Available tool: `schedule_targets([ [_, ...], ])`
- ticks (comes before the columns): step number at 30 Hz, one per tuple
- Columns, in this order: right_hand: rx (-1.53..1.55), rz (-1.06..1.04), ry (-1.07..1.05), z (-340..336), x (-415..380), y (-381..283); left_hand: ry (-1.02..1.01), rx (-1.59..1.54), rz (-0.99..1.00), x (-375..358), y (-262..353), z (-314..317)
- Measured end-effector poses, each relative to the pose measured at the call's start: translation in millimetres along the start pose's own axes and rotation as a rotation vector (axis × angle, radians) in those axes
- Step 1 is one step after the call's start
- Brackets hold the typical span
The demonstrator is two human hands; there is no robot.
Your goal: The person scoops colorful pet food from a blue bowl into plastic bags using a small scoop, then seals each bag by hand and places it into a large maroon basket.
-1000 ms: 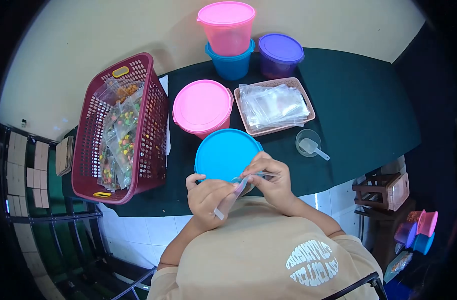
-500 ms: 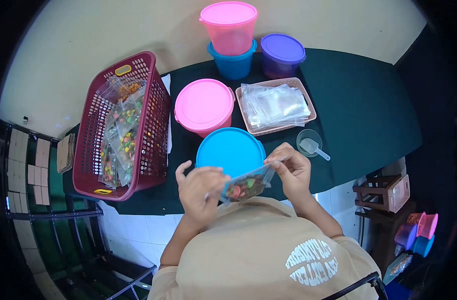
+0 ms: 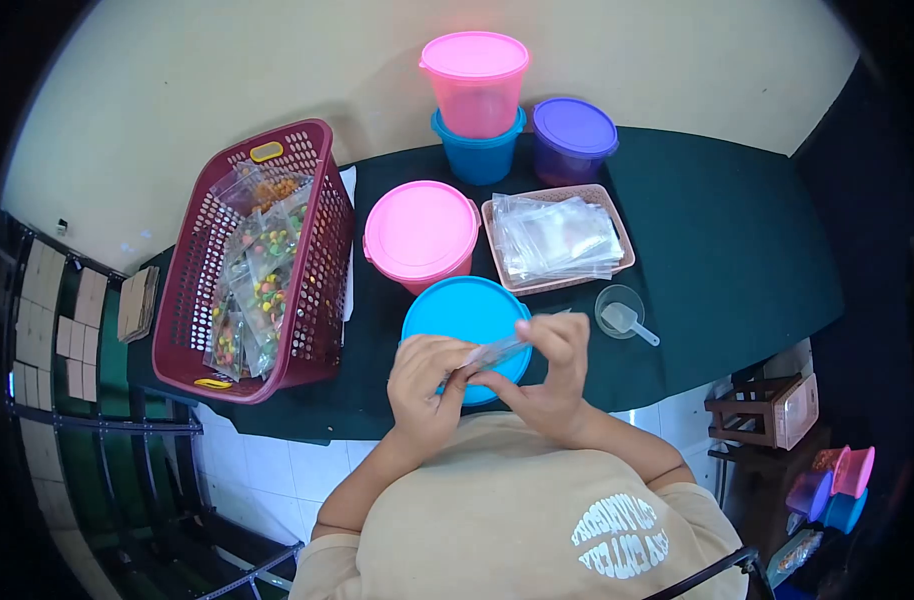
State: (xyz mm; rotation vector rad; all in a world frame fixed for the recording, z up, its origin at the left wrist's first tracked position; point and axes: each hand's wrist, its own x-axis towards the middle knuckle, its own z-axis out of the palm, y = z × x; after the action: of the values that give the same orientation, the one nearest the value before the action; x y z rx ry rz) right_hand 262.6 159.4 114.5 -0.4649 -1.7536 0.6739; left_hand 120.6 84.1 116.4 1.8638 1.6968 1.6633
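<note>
Green-clothed table [image 3: 737, 230]: five lidded tubs [image 3: 422, 232] (two pink, two blue, one purple), one basket [image 3: 322, 250] of overlapping filled bags [image 3: 267, 262], uncountable, one tray [image 3: 599, 193], one cup [image 3: 617, 295], one scoop [image 3: 637, 328]. One clear packet [image 3: 499, 351] over nearest blue tub [image 3: 457, 310]: left hand [image 3: 423, 385], fingers pinching it; right hand [image 3: 557, 388], thumb and forefinger spread, grip unclear.
</note>
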Motion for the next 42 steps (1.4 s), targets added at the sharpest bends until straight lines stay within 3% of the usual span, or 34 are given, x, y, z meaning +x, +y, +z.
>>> schedule_targets([
  [2,-0.247,0.031,-0.202,-13.2,19.5,-9.4,-0.030,0.079,0.102,4.7,2.1,-5.8],
  [6,-0.268,-0.033,-0.482,-23.9,30.3,-1.4,-0.025,0.106,0.146,1.7,1.6,-7.8],
  [9,-0.284,-0.024,-0.516,-20.4,29.8,-1.0,-0.015,0.148,0.130,1.6,6.5,-11.5],
  [11,-0.311,-0.037,-0.495,-14.8,22.9,-1.1,0.023,0.070,0.035,-3.7,5.8,-13.0],
  [18,-0.311,-0.062,-0.481,-14.6,12.3,3.7,-0.036,0.037,0.014,-5.4,14.5,-24.0],
  [23,-0.244,0.015,-0.511,-12.6,1.5,8.4,0.032,-0.189,-0.157,-11.0,14.8,-19.2],
  [36,-0.154,0.177,-0.588,-23.1,-11.0,16.1,0.172,-0.325,-0.240,-11.1,21.2,-22.2],
  [38,-0.179,0.153,-0.575,-30.7,-9.5,16.8,0.100,-0.233,-0.125,-9.9,18.6,-27.9],
  [40,-0.199,0.129,-0.565,-35.3,-14.3,22.8,0.153,-0.307,-0.180,-10.0,14.5,-30.0],
  [42,0.407,0.516,-0.247,-31.4,-30.6,47.0,0.353,-0.459,-0.272,-2.2,9.6,-28.2],
])
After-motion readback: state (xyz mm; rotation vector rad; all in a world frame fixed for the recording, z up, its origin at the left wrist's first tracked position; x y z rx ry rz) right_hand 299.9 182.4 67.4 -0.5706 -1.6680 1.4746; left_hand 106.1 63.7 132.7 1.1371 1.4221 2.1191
